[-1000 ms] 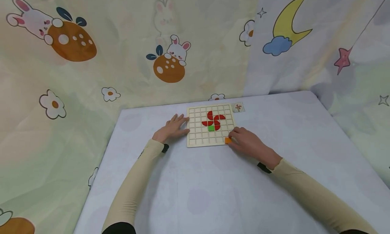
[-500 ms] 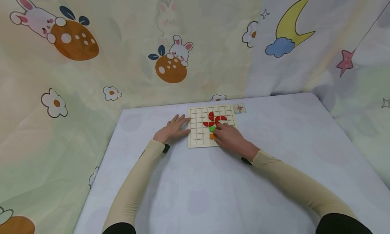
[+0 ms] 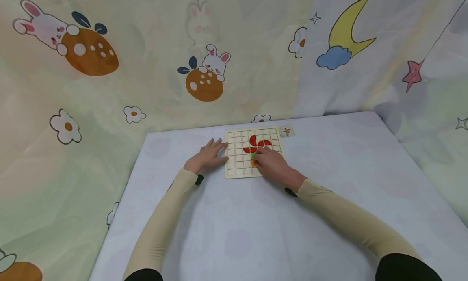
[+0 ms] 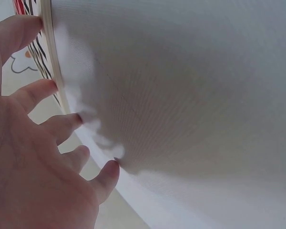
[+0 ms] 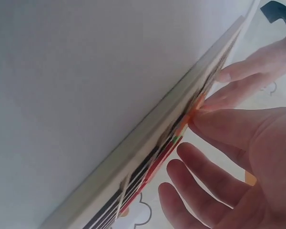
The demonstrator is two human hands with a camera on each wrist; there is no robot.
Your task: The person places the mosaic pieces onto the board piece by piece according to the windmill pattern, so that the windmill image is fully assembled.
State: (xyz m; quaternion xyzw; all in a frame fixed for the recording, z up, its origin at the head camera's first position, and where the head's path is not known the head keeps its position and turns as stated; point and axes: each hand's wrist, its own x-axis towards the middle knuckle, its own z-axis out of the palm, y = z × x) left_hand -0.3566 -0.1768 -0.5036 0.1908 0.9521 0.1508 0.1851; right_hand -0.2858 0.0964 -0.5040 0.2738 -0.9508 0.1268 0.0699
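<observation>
On the white bench (image 3: 237,228), going from left to right, the left hand (image 3: 205,156) is being laid flat with its fingers spread and relaxed, nothing gripped — its fingertips (image 4: 46,87) are being pressed against the left edge of the wooden grid board (image 3: 237,167). Near the board's middle, red curved pieces (image 3: 258,144) are being shown in a pinwheel shape, partly covered by the right hand. Just below them a sliver of a green tile (image 3: 252,155) is being left visible, and directly under that an orange tile (image 3: 253,163) is being pinched between the thumb and fingers of the right hand (image 3: 273,165), which is being rested over the lower right part of the board. From the right wrist view the orange tile (image 5: 194,113) is being held at the fingertips right against the board's face. Beyond the board's far right corner, a small pattern card (image 3: 287,131) is lying on the bench, just apart from the board.
</observation>
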